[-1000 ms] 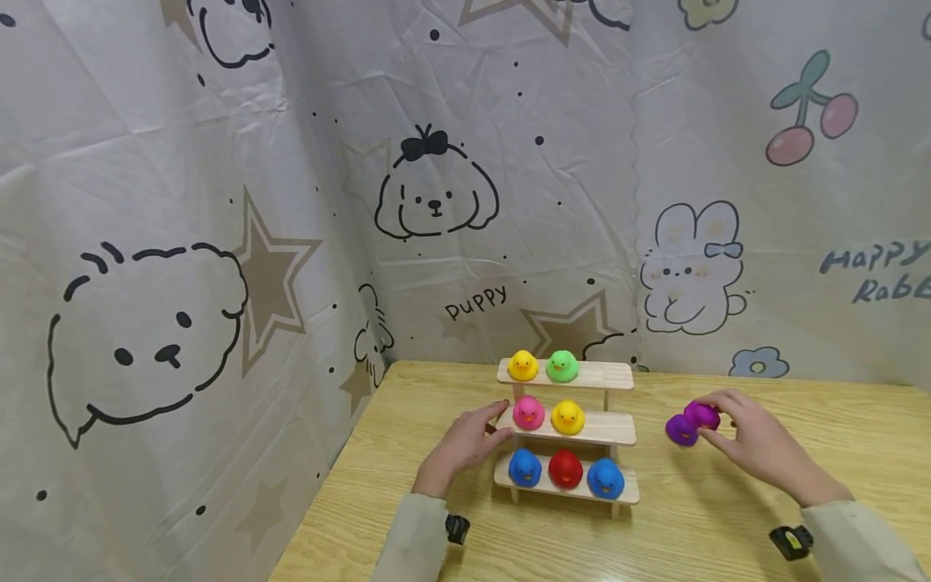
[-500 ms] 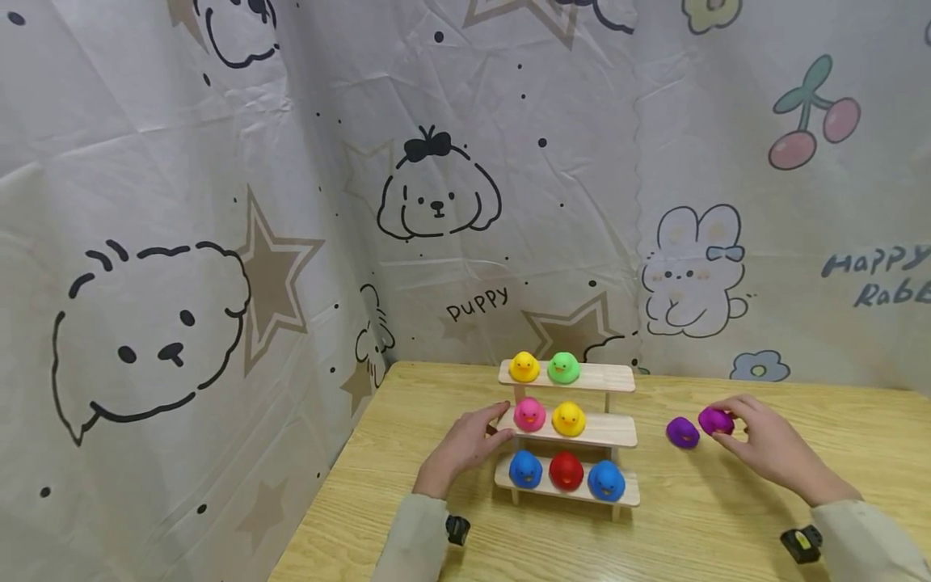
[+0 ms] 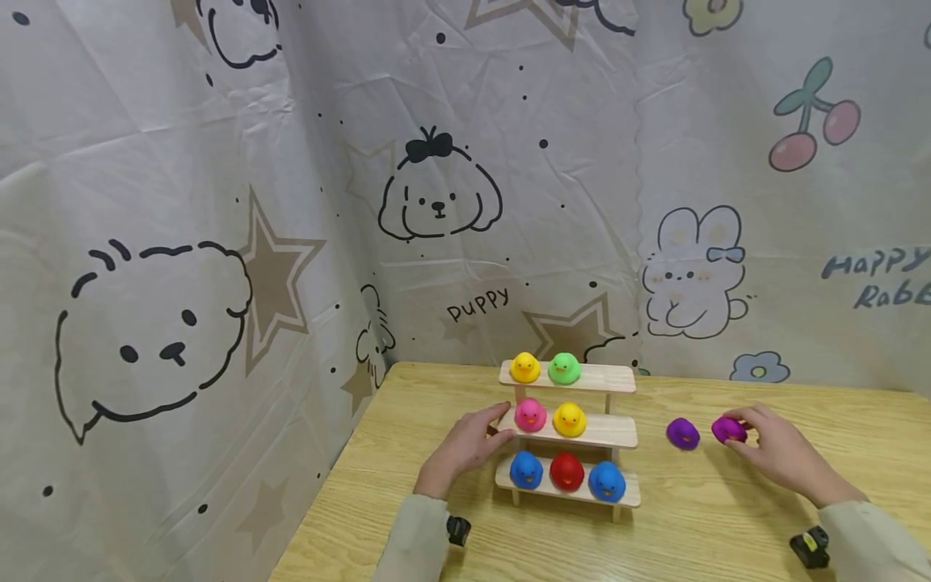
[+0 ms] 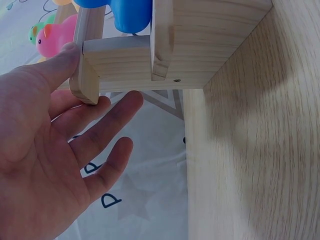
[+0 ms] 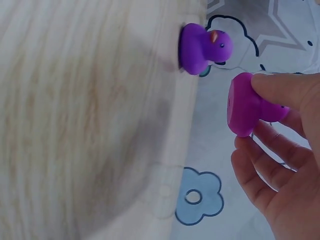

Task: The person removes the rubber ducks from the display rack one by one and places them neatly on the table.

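Where the head view shows the work area, the right hand [image 3: 778, 453] holds a magenta rubber duck [image 3: 728, 430] between thumb and fingers, to the right of a purple rubber duck [image 3: 683, 434] standing on the wood-grain table [image 3: 676, 533]. The two ducks are near each other but apart. To their left stands a three-tier wooden display stand [image 3: 614, 430]. Its top shelf [image 3: 605, 377] carries a yellow duck [image 3: 524, 368] and a green duck [image 3: 564, 369]; the middle shelf carries a pink duck [image 3: 530, 415] and a second yellow duck [image 3: 570, 420]; the bottom shelf carries a blue duck [image 3: 526, 470], a red duck [image 3: 566, 472] and a second blue duck [image 3: 607, 482]. The left hand [image 3: 465, 444] is at the left end of the middle shelf. A printed cloth [image 3: 567, 97] hangs behind the table. The left wrist view shows a narrow pinch: the end of the middle shelf lies between thumb and index finger, just beside the pink duck, with the other fingers extended and spread. The right wrist view shows the magenta rubber duck pinched near its base, its flat underside facing the tabletop and apart from it; the purple rubber duck stands near.
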Available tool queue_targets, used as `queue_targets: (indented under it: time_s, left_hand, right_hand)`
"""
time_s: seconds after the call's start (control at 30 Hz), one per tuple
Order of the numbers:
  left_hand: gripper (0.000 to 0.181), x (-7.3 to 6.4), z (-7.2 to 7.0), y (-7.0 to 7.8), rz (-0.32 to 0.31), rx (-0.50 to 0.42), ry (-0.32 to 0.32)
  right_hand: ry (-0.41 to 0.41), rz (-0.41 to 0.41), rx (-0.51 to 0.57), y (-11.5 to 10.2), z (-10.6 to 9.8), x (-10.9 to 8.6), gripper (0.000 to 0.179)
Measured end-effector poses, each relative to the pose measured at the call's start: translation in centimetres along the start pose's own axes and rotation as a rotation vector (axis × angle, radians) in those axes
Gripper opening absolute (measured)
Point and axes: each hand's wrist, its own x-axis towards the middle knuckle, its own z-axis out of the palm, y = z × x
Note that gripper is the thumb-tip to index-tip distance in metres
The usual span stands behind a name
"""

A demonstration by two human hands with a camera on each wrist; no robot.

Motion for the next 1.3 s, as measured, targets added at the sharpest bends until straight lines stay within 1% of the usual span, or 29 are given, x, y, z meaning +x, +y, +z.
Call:
queue_targets:
  time_s: [0.2,0.5,0.9,1.3]
  left_hand:
    - [0.055,0.0,0.0,0.0,-0.018,-0.003,0.001]
    - [0.055,-0.1,0.0,0.0,-0.012,-0.010,-0.006]
    - [0.055,0.0,-0.1,0.1,-0.017,-0.013,-0.010]
    - [0.055,-0.1,-0.2,0.3,-0.002,-0.008,-0.008]
  right_hand:
    - [-0.045,0.037,0.026,0.6,0.1,-0.2,0.039]
    - [-0.079,0.062,0.055,1.4,0.7,-0.1,0.039]
    - [-0.100,0.072,0.086,1.9,1.4,0.0,0.035]
    - [-0.125,0.105,0.099,2.2,1.5,0.1,0.036]
